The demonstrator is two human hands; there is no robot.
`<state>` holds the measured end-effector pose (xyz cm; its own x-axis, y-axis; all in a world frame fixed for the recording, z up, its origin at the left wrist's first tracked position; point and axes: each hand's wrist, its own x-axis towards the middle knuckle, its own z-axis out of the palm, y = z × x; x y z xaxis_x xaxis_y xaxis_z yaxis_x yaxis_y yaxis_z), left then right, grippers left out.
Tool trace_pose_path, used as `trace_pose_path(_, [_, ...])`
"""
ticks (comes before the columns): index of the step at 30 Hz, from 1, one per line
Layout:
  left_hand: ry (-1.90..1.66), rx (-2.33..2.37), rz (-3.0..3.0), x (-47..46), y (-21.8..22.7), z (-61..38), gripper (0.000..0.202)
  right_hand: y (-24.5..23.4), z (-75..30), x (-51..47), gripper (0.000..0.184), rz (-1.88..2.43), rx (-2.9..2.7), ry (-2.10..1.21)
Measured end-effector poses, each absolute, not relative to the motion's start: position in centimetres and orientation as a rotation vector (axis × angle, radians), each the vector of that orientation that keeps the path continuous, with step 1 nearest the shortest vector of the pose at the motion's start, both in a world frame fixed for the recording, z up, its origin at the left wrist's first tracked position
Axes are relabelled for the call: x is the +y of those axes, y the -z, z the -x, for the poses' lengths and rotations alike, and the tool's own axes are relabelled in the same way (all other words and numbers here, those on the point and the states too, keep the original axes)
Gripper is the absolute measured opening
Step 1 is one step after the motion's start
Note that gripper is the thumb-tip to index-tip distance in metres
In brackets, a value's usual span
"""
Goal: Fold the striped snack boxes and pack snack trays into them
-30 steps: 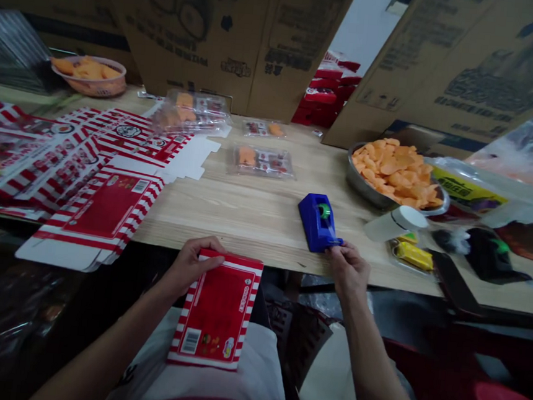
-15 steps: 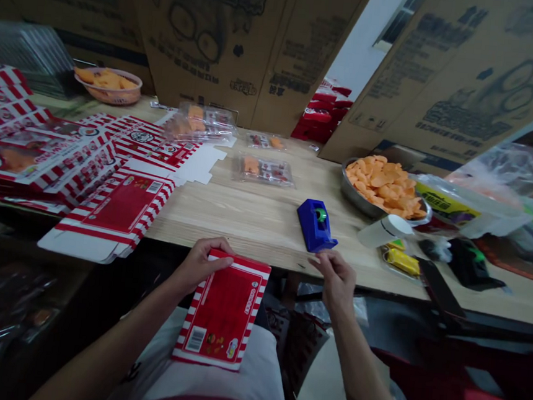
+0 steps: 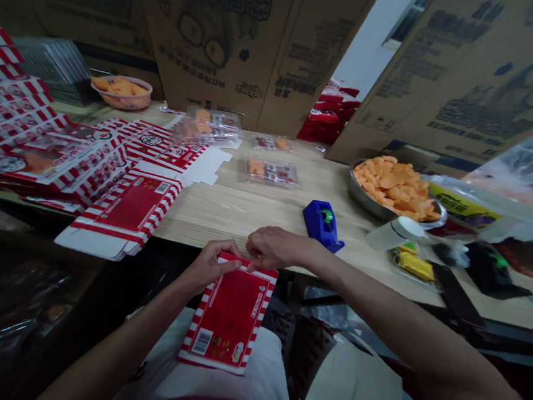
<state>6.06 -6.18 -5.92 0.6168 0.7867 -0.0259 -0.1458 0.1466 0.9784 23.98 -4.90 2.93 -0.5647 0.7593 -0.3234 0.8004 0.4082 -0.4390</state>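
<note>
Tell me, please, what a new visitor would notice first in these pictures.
The red-and-white striped carton stands out first: it lies on the person's lap, and the left hand and right hand meet at its upper edge. Next come the many flat striped cartons spread over the left of the wooden table. On the right, a steel bowl heaped with orange crisps and a blue tape dispenser catch the eye.

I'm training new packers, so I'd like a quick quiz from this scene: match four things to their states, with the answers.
Things:
1. left hand
2. red-and-white striped carton
3. blue tape dispenser
4. steel bowl

States:
A. heaped with orange crisps
B. resting on the person's lap
C. standing on the wooden table
D. holding a carton's top edge

Pairs: 1-D, 2-B, 3-C, 4-A
</note>
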Motion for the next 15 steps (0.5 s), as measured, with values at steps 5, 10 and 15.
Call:
trace_pose_path(5, [-0.754, 0.485, -1.301, -7.1, 5.0, -5.6, 0.014, 0.5, -24.9, -4.4, 0.047, -1.208, 2.117, 1.837])
trace_pose_path(10, [-0.683, 0.463, -1.329, -7.6, 4.1, -5.1, 0.017, 3.8, -25.1, -6.2, 0.064, -1.1, 1.428, 2.599])
trace_pose_path(15, [-0.706, 0.661, -1.0, -7.2, 5.0, -4.7, 0.035, -0.1, -25.5, -5.4, 0.04, -1.325, 2.159, 1.962])
